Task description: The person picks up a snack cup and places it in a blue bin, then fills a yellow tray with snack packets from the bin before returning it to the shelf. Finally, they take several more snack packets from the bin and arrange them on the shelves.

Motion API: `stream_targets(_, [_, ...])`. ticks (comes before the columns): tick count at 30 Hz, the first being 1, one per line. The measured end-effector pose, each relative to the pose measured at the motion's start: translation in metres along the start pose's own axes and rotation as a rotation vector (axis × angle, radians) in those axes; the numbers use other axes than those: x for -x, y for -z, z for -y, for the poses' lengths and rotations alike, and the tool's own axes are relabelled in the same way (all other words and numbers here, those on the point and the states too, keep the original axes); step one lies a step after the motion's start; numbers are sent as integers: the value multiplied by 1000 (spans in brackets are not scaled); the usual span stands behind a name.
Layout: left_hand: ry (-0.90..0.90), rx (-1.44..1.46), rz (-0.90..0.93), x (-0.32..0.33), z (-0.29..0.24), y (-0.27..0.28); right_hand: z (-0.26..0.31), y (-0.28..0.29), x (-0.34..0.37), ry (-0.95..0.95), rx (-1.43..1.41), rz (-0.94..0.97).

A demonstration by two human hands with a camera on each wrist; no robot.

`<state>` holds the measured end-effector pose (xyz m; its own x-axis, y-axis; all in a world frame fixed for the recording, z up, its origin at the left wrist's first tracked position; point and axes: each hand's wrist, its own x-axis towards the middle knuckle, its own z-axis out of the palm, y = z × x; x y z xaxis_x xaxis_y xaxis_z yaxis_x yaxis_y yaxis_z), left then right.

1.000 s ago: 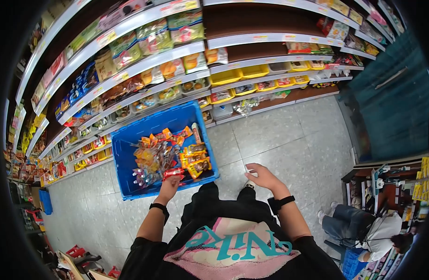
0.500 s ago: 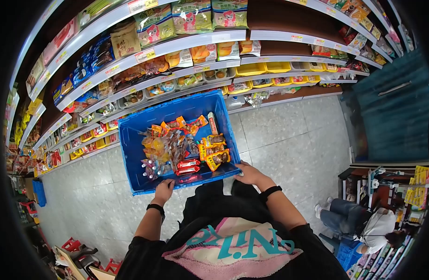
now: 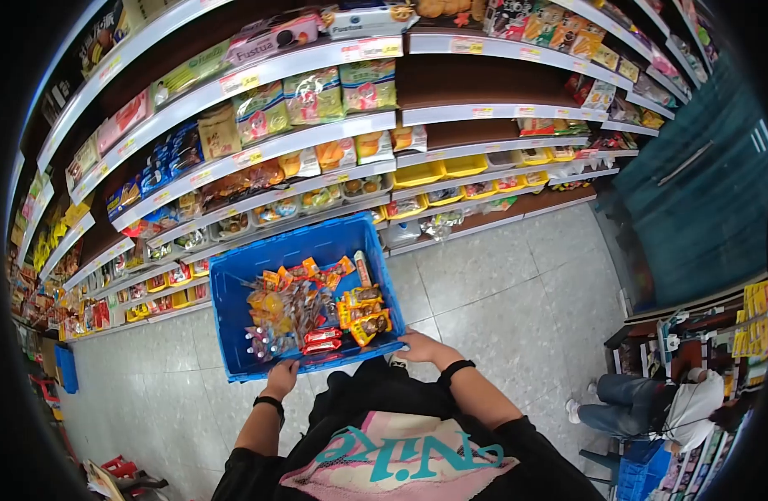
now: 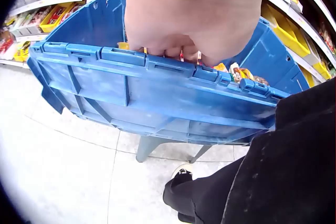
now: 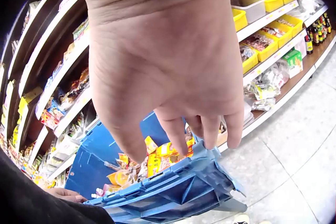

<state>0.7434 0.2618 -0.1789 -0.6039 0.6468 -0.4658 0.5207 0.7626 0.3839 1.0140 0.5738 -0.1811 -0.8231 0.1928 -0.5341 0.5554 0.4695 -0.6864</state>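
Note:
A blue plastic crate [image 3: 225, 334] holds orange-and-yellow packets [image 3: 361, 313], red packets [image 3: 321, 340], clear-wrapped sweets [image 3: 296, 305] and a white-and-red tube-shaped pack [image 3: 361, 268]. My left hand [image 3: 281, 379] grips the crate's near rim; the left wrist view shows its fingers curled over the edge. At the crate's near right corner is my right hand [image 3: 426, 349]. Seen from the right wrist, that hand's fingers [image 5: 210, 129] reach down fairly straight to the corner, thumb held apart.
Shelves [image 3: 317, 192] of packaged snacks curve behind the crate, with yellow bins [image 3: 419, 174] low down. Grey stool legs [image 4: 149, 148] show under the crate. Another person [image 3: 643, 409] sits at the right, near a blue basket [image 3: 643, 472]. A dark green curtain [image 3: 693, 192] hangs at right.
One second ago my left hand held a red packet over the crate; it let go and moved to the near rim. My right hand came left from free air to the corner. The head view shifted.

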Motion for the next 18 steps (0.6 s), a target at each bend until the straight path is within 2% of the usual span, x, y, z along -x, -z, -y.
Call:
stream_targets(3, [-43, 4, -36, 6, -2, 0, 11, 5, 7, -12, 28, -17])
stream_targets(6, [-89, 43, -49, 12, -2, -2, 22, 13, 11, -64, 1, 57])
stream_targets(9, [-125, -37, -52, 16, 1, -5, 21, 10, 7, -90, -14, 31])
stream_targets(18, [-62, -67, 10, 15, 2, -8, 30, 7, 4, -151, 157, 53])
